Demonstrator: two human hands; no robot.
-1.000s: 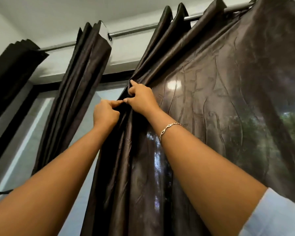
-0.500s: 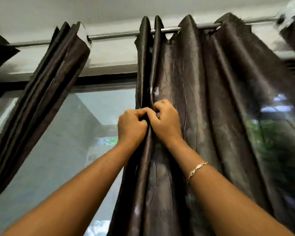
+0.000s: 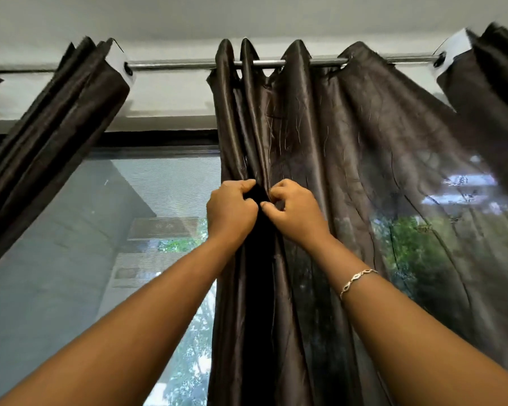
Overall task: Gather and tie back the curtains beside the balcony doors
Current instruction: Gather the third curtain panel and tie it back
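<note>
A dark brown satin curtain (image 3: 349, 148) hangs from a metal rod (image 3: 173, 65) in the middle and right of the view, partly spread, with light showing through it. My left hand (image 3: 230, 210) grips the folds at its left edge, fingers curled round the cloth. My right hand (image 3: 295, 213), a bracelet on its wrist, pinches the neighbouring fold just to the right. Both hands are raised, side by side and almost touching. A second brown curtain (image 3: 62, 136) hangs bunched together at the left on the same rod.
Between the two curtains is the glass of the balcony door (image 3: 106, 259) with a dark frame (image 3: 159, 137) across its top. Another dark curtain (image 3: 493, 92) hangs at the far right. The ceiling is close above the rod.
The view has swung to face the curtain head on and my hands now sit lower on it. My right hand has drawn slightly apart from the left while both keep hold of the folds.
</note>
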